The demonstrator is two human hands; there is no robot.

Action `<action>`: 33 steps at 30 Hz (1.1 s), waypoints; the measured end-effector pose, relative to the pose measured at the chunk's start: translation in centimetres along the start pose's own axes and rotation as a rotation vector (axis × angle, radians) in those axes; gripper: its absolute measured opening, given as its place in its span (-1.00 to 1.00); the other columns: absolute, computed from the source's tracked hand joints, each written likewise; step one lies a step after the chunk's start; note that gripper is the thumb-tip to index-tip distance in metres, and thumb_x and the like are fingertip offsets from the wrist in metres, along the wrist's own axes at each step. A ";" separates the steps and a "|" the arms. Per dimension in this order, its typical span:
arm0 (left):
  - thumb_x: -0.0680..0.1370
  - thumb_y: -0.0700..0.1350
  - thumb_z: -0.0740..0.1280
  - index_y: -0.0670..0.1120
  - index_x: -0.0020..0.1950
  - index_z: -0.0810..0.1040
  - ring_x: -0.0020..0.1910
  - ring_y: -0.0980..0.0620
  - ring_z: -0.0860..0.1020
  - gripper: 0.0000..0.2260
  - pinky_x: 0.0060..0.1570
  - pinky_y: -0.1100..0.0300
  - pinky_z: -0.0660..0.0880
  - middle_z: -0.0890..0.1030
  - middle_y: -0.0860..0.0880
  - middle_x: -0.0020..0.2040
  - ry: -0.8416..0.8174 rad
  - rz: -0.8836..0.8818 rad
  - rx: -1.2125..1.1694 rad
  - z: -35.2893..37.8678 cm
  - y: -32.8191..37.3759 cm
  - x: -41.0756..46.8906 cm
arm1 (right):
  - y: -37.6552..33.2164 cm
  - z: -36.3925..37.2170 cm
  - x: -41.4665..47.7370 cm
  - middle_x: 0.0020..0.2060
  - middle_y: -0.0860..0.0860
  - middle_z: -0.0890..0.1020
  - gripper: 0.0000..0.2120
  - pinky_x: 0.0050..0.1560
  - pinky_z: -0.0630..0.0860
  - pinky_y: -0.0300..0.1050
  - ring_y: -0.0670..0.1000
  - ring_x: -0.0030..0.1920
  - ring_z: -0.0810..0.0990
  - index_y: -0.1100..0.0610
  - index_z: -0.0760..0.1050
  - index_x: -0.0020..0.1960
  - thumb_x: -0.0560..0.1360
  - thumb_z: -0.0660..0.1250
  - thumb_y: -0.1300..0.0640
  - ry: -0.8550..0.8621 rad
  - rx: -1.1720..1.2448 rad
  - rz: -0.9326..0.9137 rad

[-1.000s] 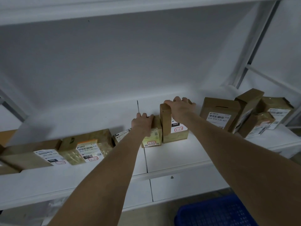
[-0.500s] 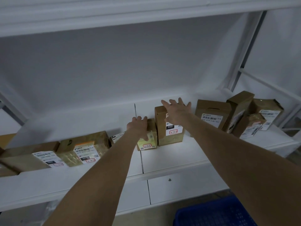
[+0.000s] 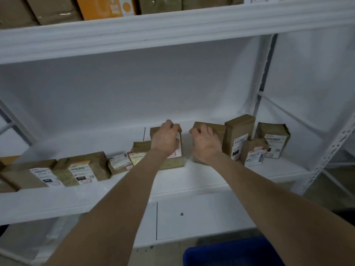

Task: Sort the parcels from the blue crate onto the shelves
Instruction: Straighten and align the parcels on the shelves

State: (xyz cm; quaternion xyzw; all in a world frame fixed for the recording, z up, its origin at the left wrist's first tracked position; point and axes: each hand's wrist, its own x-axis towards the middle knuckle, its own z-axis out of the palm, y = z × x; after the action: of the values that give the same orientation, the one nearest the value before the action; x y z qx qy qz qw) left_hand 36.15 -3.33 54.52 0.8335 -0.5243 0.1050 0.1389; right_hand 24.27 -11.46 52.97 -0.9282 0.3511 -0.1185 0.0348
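Left fingers (image 3: 170, 124) are curled together over the top edge of the labelled box (image 3: 175, 164), hooking it from above. It's a bit blurry, so I can't tell where the thumb sits. The left hand (image 3: 166, 140) covers most of that box's front label. Right fingers (image 3: 206, 129) are bent the same way over the top of the brown box (image 3: 218, 129) just beside it, with the thumb poking out to the left. The right hand (image 3: 204, 144) hides that box's front.

Both boxes stand upright around the middle of the shelf (image 3: 192, 181), towards its back, with a small gap between them. A low parcel (image 3: 138, 153) touches the labelled box on the left. Further left there's a tiny parcel (image 3: 119, 164), then two flat boxes (image 3: 84, 167) running to the shelf's left end. On the right of the brown box is a tall box (image 3: 239, 131), with a small box (image 3: 253, 152) in front of it and a crumpled parcel (image 3: 274, 139) near the right end.

The upper shelf (image 3: 172, 29) has more parcels, including an orange one (image 3: 101, 7). The blue crate (image 3: 230, 252) is down on the floor, below the shelf's front edge and to the right.
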 end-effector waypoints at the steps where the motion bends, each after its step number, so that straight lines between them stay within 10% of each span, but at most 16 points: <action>1: 0.51 -0.23 0.26 -0.06 0.26 0.47 0.23 -0.05 0.40 -0.68 -0.06 0.07 0.46 0.39 -0.08 0.23 -0.036 0.024 0.019 0.3 1.5 -0.2 | 1.3 -0.4 -0.3 0.28 0.16 0.32 -0.39 0.22 0.36 0.03 0.18 0.28 0.32 0.12 0.24 0.39 0.40 0.38 0.23 0.012 -0.011 0.025; 22: 0.54 -0.22 0.20 -0.13 0.39 0.33 0.24 -0.11 0.39 -0.60 0.00 0.05 0.40 0.37 -0.13 0.28 -0.169 -0.130 0.283 1.4 1.2 4.8 | 5.3 0.2 5.5 0.55 0.18 -0.13 -0.13 0.50 0.02 0.07 0.19 0.54 -0.17 0.07 -0.20 0.57 0.52 0.35 0.18 -0.143 -0.049 0.063; 33: 0.53 -0.21 0.21 -0.02 0.40 0.33 0.20 -0.10 0.42 -0.57 -0.06 0.05 0.49 0.41 -0.11 0.23 -0.193 -0.124 0.249 2.8 -1.0 4.7 | 2.6 1.9 8.4 0.25 0.10 0.43 -0.42 0.43 0.12 0.17 0.15 0.26 0.45 0.05 0.29 0.40 0.44 0.30 0.36 -0.111 0.086 -0.061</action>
State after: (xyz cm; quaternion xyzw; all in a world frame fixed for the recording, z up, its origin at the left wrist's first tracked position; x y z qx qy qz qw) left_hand 39.14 -7.86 53.24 0.8811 -0.4660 0.0798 -0.0103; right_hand 29.18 -18.96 52.37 -0.9413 0.3147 -0.0827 0.0902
